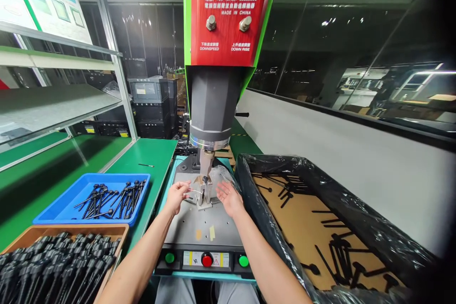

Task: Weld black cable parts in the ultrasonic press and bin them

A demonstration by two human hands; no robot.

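Note:
My left hand [178, 196] is closed in a pinch at the left of a metal fixture [204, 206]. Out of its fingertips runs a thin, pale, wire-like piece [194, 191], which reaches toward the fixture; its exact kind is too small to tell. A small black part [205, 179] sits at the top of the fixture, directly under the metal horn [206, 161] of the press. To the right of the fixture, my right hand [230, 197] is open, palm turned up, fingers apart and holding nothing.
The red and green press head [224, 19] hangs above. On its base are two green buttons [243, 261] and a red one [206, 260]. Black stemmed parts fill a brown tray [123, 235] and lie in a blue tray [53, 206] at left. A plastic-lined box [299, 228] stands right.

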